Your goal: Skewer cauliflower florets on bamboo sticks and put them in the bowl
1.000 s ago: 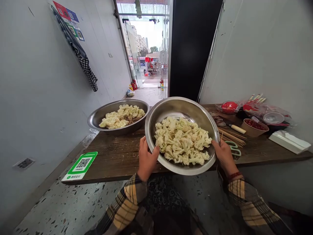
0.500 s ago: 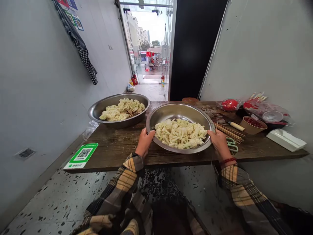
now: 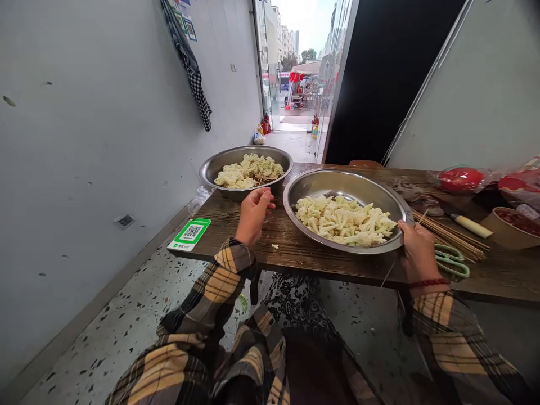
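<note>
A steel basin (image 3: 352, 179) of cauliflower florets (image 3: 343, 220) rests near the table's front edge. At its right rim is my right hand (image 3: 419, 250), closed, with the thumb at the rim. A thin bamboo skewer (image 3: 423, 215) passes through this hand, its other end showing below. My left hand (image 3: 252, 216) is off the basin, raised over the table with its fingers loosely bent and apart; nothing shows in it. Just beyond it stands a second steel basin (image 3: 211, 169), holding more cauliflower (image 3: 248, 170) and several skewers.
Right of the near basin lie green-handled scissors (image 3: 453, 261), a bundle of skewers (image 3: 453, 236), and a knife with a pale handle (image 3: 470, 226). A paper bowl (image 3: 517, 230) of red food stands farther right. A green QR-code card (image 3: 189, 235) lies at the left corner.
My left hand has let go of the near basin's left rim and moved toward the far basin. My right hand stays at the right rim. The view has turned left.
</note>
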Available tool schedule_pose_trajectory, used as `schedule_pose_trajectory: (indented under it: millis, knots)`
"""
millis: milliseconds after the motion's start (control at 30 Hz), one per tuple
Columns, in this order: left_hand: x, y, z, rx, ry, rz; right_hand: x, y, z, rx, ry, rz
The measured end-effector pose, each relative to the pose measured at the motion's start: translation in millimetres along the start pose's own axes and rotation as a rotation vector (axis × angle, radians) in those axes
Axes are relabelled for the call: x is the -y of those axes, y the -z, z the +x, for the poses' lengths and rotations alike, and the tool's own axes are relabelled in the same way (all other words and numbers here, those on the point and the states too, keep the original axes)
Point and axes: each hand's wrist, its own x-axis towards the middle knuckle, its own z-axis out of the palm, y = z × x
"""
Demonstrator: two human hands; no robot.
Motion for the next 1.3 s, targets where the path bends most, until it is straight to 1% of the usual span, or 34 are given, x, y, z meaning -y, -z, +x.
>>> schedule_pose_trajectory:
  millis: [100, 200, 267, 333, 367, 400, 467, 500, 567, 600, 633, 667, 700, 733, 767, 800, 900, 967, 1033, 1100, 1133, 1167, 1233, 1267, 1300]
  knots:
    - [-17, -24.3, 3, 0.111, -0.070, 0.095, 0, -10, -7, 0.003, -0.021, 0.020]
    - [-30, -55.7, 3, 0.296, -0.149, 0.218, 2, -14, -16, -0.008, -0.021, 0.044]
    - [-34, -73.5, 4, 0.419, -0.226, 0.330, 0, -11, -21, 0.044, -0.038, 0.096]
    - [-35, -84.2, 7, 0.480, -0.304, 0.442, -3, -5, -23, 0.092, -0.062, 0.131]
    - [-34, -85.4, 8, 0.475, -0.333, 0.481, -6, -2, -23, 0.105, -0.067, 0.146]
    - [-33, -83.3, 9, 0.447, -0.350, 0.501, -8, 1, -23, 0.110, -0.067, 0.158]
    - [-27, -68.4, 10, 0.340, -0.349, 0.491, -13, 6, -23, 0.107, -0.063, 0.172]
    - [-23, -56.0, 9, 0.277, -0.327, 0.479, -14, 8, -24, 0.106, -0.064, 0.172]
    - [-14, -25.3, 3, 0.101, -0.278, 0.493, -16, 8, -24, 0.122, -0.076, 0.164]
    - [-8, -9.1, -1, 0.042, -0.247, 0.546, -16, 8, -25, 0.135, -0.083, 0.161]
    - [-2, 5.9, -6, 0.026, -0.216, 0.627, -15, 8, -26, 0.146, -0.088, 0.160]
    - [4, 18.6, -12, 0.091, -0.176, 0.708, -15, 7, -26, 0.150, -0.092, 0.163]
    - [11, 28.4, -18, 0.210, -0.137, 0.758, -15, 7, -27, 0.150, -0.096, 0.166]
    - [17, 34.8, -23, 0.313, -0.112, 0.781, -14, 7, -27, 0.147, -0.101, 0.168]
    - [22, 37.8, -28, 0.391, -0.094, 0.797, -14, 8, -27, 0.145, -0.107, 0.167]
    - [27, 38.0, -31, 0.442, -0.087, 0.805, -14, 9, -27, 0.145, -0.111, 0.166]
    - [37, 28.3, -35, 0.495, -0.088, 0.838, -13, 11, -27, 0.161, -0.119, 0.172]
    - [39, 21.1, -35, 0.520, -0.090, 0.871, -13, 13, -28, 0.165, -0.126, 0.187]
    - [39, 18.2, -36, 0.542, -0.088, 0.886, -14, 14, -28, 0.165, -0.128, 0.198]
    - [36, 20.3, -35, 0.511, -0.088, 0.860, -14, 15, -29, 0.166, -0.124, 0.211]
    - [32, 22.3, -32, 0.459, -0.085, 0.830, -13, 16, -29, 0.170, -0.125, 0.219]
    - [28, 24.2, -29, 0.374, -0.083, 0.790, -13, 16, -29, 0.174, -0.130, 0.228]
    - [14, 24.3, -17, 0.130, -0.090, 0.692, -13, 16, -29, 0.180, -0.143, 0.244]
    - [5, 21.2, -9, 0.002, -0.106, 0.629, -13, 16, -28, 0.181, -0.147, 0.249]
    - [-3, 15.4, 0, -0.082, -0.140, 0.566, -13, 16, -28, 0.180, -0.149, 0.252]
